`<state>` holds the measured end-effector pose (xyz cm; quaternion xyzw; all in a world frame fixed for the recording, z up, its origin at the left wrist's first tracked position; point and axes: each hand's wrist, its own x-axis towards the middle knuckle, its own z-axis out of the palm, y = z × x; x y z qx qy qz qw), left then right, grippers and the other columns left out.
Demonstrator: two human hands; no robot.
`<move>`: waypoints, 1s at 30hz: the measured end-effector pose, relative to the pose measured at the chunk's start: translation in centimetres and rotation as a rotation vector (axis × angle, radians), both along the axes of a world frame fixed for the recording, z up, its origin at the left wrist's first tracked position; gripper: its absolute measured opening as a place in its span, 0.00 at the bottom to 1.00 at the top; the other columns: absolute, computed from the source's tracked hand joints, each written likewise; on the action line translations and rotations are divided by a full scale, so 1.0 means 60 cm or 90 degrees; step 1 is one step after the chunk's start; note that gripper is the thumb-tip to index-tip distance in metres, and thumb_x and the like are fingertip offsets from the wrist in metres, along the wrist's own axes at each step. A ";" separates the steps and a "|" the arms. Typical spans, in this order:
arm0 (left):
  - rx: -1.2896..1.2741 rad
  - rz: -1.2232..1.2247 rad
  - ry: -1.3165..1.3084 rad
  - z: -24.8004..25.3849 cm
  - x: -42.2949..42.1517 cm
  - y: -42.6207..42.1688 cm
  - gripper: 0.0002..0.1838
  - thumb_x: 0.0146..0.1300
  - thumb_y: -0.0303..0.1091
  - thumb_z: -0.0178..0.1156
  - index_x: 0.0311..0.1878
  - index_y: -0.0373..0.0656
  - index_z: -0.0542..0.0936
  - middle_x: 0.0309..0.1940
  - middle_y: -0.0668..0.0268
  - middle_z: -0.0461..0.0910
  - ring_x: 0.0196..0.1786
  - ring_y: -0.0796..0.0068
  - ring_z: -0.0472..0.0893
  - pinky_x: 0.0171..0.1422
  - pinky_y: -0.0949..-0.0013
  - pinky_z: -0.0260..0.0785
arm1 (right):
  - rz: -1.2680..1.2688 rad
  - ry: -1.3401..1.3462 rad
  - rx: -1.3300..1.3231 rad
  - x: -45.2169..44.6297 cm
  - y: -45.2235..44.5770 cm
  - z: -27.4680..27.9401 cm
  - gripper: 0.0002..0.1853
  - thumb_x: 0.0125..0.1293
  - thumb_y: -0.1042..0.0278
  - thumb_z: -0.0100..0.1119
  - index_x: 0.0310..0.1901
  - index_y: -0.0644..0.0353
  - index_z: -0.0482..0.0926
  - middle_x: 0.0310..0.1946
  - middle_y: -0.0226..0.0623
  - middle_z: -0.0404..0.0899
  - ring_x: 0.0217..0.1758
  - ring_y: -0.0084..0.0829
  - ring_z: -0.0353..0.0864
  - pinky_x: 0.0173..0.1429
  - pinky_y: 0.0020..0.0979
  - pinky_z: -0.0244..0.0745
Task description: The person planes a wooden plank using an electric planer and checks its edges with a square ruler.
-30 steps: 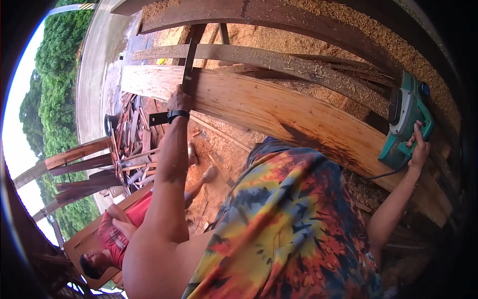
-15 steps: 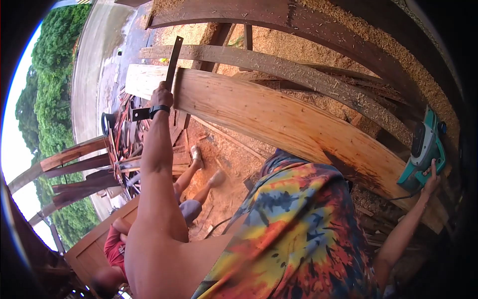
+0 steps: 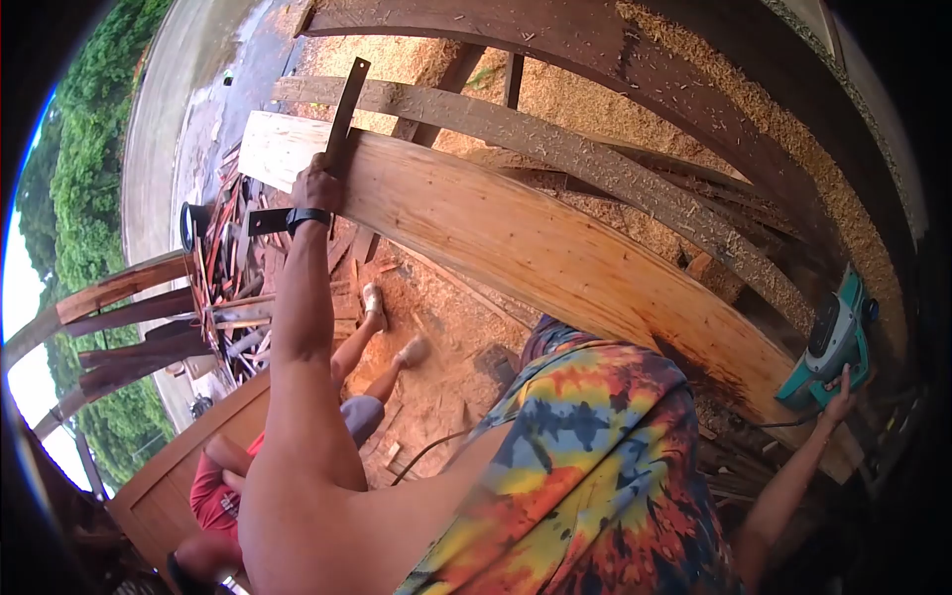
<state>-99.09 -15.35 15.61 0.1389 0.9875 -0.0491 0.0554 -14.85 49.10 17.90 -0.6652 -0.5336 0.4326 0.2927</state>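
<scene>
My left hand [image 3: 315, 186] is closed around a dark metal L-shaped carpenter's square [image 3: 349, 107], with a black band on the wrist. One arm of the square lies across the upper face of a long wooden board [image 3: 516, 228]; the other sticks out to the left beside my wrist. Part of the square is hidden by the hand. At the board's near right end, my right hand [image 3: 840, 397] grips the handle of a teal electric planer [image 3: 835, 342]. The planer sits at the board's far edge there, its cord trailing below. A dark stain marks the board near that end.
Shaving-covered curved timbers [image 3: 595, 149] run beyond the board, over heaps of sawdust [image 3: 565, 94]. Scrap wood [image 3: 233, 288] is piled at left. A person in a red shirt [image 3: 213, 491] is by a wooden panel [image 3: 159, 486] at lower left. A cord [image 3: 426, 456] crosses the ground.
The whole view has shifted slightly. My left hand keeps its hold on the square, and my right hand still grips the planer near the same end of the board.
</scene>
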 end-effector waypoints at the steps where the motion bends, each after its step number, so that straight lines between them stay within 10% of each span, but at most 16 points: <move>1: 0.012 0.003 -0.021 0.010 0.001 0.003 0.23 0.57 0.32 0.50 0.58 0.55 0.77 0.46 0.49 0.83 0.49 0.43 0.82 0.53 0.48 0.74 | -0.001 -0.008 0.002 0.000 -0.001 0.001 0.17 0.65 0.61 0.66 0.24 0.60 0.74 0.20 0.29 0.68 0.22 0.23 0.68 0.30 0.29 0.67; 30: 0.074 -0.101 -0.016 0.017 0.472 0.231 0.10 0.59 0.29 0.49 0.43 0.46 0.76 0.30 0.50 0.83 0.36 0.44 0.83 0.37 0.46 0.73 | 0.028 0.048 -0.008 -0.030 -0.018 -0.001 0.14 0.64 0.59 0.68 0.33 0.63 0.79 0.21 0.27 0.68 0.21 0.20 0.67 0.29 0.25 0.64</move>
